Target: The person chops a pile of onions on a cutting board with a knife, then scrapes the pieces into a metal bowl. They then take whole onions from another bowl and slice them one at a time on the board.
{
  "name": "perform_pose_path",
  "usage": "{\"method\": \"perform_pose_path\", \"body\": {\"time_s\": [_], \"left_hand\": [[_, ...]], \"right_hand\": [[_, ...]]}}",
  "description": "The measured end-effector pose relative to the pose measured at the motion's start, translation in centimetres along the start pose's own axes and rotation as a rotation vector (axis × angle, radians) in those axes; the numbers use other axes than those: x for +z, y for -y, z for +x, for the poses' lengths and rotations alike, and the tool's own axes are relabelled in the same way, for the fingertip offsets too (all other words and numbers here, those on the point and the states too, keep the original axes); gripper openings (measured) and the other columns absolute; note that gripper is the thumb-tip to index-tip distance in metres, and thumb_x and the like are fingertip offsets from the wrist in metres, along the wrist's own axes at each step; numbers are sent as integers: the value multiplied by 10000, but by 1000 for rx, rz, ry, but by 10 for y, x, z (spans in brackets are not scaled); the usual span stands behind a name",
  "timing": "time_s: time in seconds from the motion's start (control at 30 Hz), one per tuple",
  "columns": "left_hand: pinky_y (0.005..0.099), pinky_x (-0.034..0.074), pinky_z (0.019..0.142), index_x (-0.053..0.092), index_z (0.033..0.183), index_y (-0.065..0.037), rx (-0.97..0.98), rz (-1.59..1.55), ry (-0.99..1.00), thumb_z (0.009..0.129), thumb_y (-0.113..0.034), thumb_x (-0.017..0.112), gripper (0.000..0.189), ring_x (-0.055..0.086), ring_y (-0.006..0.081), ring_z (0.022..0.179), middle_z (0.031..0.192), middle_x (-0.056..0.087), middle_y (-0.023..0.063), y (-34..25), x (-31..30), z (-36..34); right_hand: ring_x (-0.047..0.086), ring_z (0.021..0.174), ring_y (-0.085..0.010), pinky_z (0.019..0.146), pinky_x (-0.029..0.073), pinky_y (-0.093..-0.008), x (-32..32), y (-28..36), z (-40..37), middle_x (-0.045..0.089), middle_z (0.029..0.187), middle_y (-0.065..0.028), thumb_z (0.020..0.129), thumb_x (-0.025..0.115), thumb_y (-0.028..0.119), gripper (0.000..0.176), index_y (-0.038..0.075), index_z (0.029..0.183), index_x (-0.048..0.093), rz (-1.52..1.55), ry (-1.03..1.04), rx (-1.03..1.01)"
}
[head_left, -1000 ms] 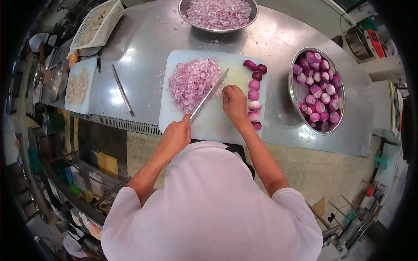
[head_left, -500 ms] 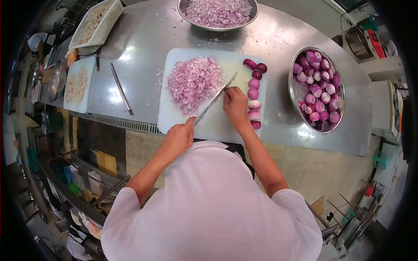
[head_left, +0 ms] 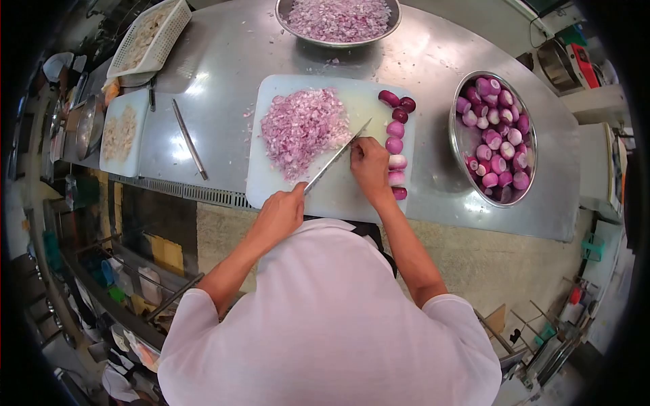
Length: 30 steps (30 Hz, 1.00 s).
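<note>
My left hand (head_left: 279,215) is closed around the handle of a knife (head_left: 336,158), whose blade slants away to the upper right over the white cutting board (head_left: 271,191). My right hand (head_left: 370,166) has its fingers curled just beside the blade; whatever they hold, if anything, is hidden. Left of the knife lies a heap of chopped red onion (head_left: 302,132). A row of peeled red onions (head_left: 394,145), some looking halved, runs along the board's right edge, close to my right hand.
A bowl (head_left: 338,44) of chopped onion stands behind the board, and an oval bowl (head_left: 460,145) of peeled red onions to the right. A metal rod-like tool (head_left: 188,139) lies left. Farther left are a smaller board (head_left: 134,145) with pale pieces and a white basket (head_left: 177,30).
The knife blade has shifted slightly, its tip now a little lower and farther right. My right hand remains beside it, fingers still curled.
</note>
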<state>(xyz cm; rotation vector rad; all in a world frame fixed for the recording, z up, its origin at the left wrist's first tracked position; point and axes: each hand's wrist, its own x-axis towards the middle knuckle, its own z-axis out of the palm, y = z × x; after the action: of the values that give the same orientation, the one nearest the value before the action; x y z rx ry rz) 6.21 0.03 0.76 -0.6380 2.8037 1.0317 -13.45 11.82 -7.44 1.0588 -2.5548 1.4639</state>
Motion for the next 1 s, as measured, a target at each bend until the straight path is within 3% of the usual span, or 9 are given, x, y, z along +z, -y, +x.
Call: {"method": "perform_pose_path", "body": {"time_s": [0.17,0.23,0.37,0.43,0.63,0.7,0.8,0.87,1.0], "left_hand": [[537,460,608,558,1165,-9,-36,-6,27,862,-19,548,303,609,457,670,671,607,248,-11,-11,-2],[530,460,605,574,1127,-10,3,-119,20,874,-37,558,255,604,453,664,665,600,245,-11,-11,-5],[522,457,601,578,1058,2,38,-117,60,888,-50,560,179,600,456,665,666,594,251,18,1,7],[520,456,593,570,1011,14,-86,-165,-5,895,-48,548,133,598,460,668,669,588,261,31,-6,17],[545,447,623,542,1021,19,-21,-143,-43,902,-66,549,147,607,476,704,671,588,285,0,-12,4],[500,430,584,558,1067,5,24,-182,126,916,-83,563,174,598,444,669,677,587,250,9,3,-1],[486,442,590,570,1098,0,-20,-224,-9,909,-97,576,212,601,441,672,680,589,244,41,11,2],[488,457,597,572,1133,14,-157,-159,-56,905,-99,584,255,612,437,679,679,593,259,38,-4,9],[556,451,617,539,1092,24,-84,-138,-143,882,-33,530,218,593,491,705,674,589,290,6,-19,3]], "right_hand": [[625,689,-378,634,498,-444,-16,-8,4,622,756,-188,764,623,-33,56,-4,807,642,5,1,18],[622,673,-364,626,497,-427,-30,-22,15,626,755,-180,764,630,-25,65,8,815,655,-44,-165,19],[625,693,-366,648,500,-421,-60,-39,56,660,826,-180,775,628,-9,83,12,838,677,-110,-204,24],[626,703,-374,665,503,-429,-68,-45,72,668,849,-186,778,633,6,94,13,853,688,-127,-206,-2],[657,860,-389,809,519,-445,-55,-57,115,686,959,-223,793,657,76,218,37,995,730,-285,-8,-69],[665,925,-369,844,519,-429,-47,-61,121,693,989,-216,797,660,55,240,39,1027,728,-289,190,34],[699,837,-310,797,546,-370,-43,-54,110,709,923,-196,778,692,21,268,36,1045,716,-280,209,20],[682,887,-334,824,532,-393,-41,-36,92,702,963,-199,783,685,22,253,34,1034,717,-203,304,55],[650,928,-363,832,514,-424,-27,3,47,682,991,-181,781,675,23,235,41,1014,708,-87,421,69]]}}
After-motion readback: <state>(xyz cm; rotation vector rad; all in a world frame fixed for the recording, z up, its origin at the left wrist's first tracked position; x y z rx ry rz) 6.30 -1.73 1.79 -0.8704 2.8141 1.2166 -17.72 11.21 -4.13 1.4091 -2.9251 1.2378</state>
